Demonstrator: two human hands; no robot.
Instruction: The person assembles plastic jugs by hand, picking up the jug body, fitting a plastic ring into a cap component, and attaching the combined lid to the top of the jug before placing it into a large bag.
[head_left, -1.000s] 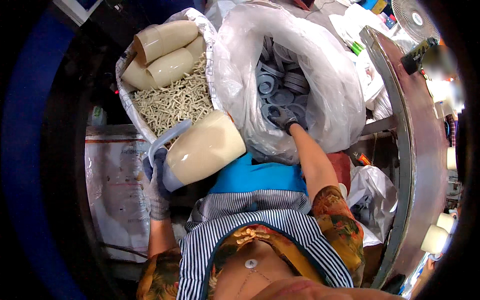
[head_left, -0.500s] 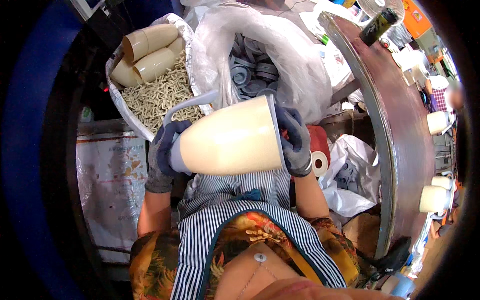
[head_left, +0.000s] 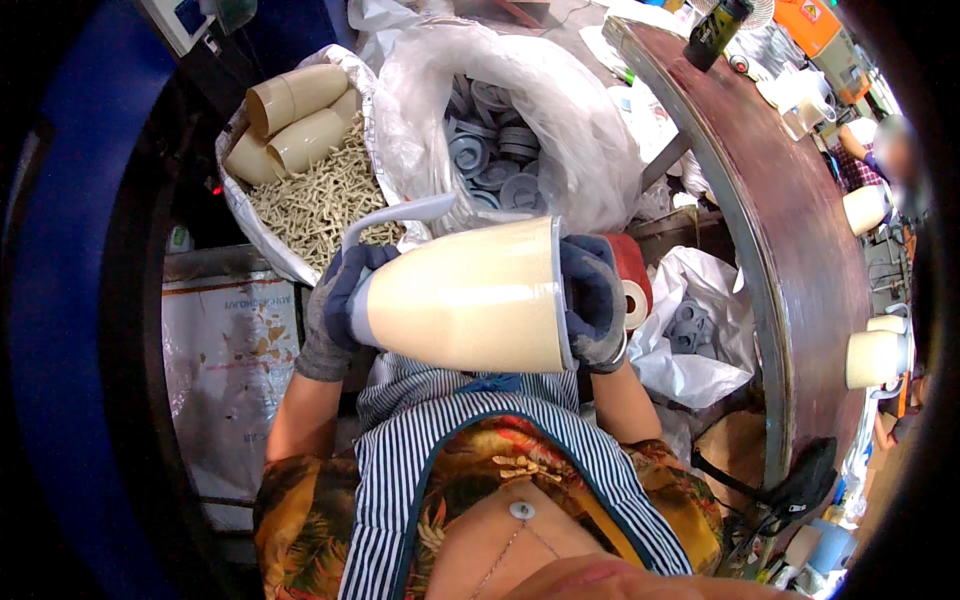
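Note:
A cream jug (head_left: 465, 300) with a grey handle (head_left: 400, 215) lies on its side in front of my apron, held in both hands. My left hand (head_left: 338, 312), in a blue and grey glove, is closed round the narrower grey-collared end. At the wide grey-rimmed end, my right hand (head_left: 595, 300) grips with its gloved fingers bent against the rim. The jug hides part of these fingers. The handle arches up from the narrow end, its tip free.
Beyond the jug stand a sack (head_left: 300, 265) of cream bodies and small sticks, and a clear plastic bag (head_left: 590, 150) of grey round parts. A brown table (head_left: 740, 170) runs along the right, with finished jugs (head_left: 872, 360) past its edge. A white bag (head_left: 690, 380) holds grey pieces.
The jug sits slightly lower and farther right in the picture, its grip unchanged. The view has shifted a little, bringing the table leftward and a co-worker further into sight.

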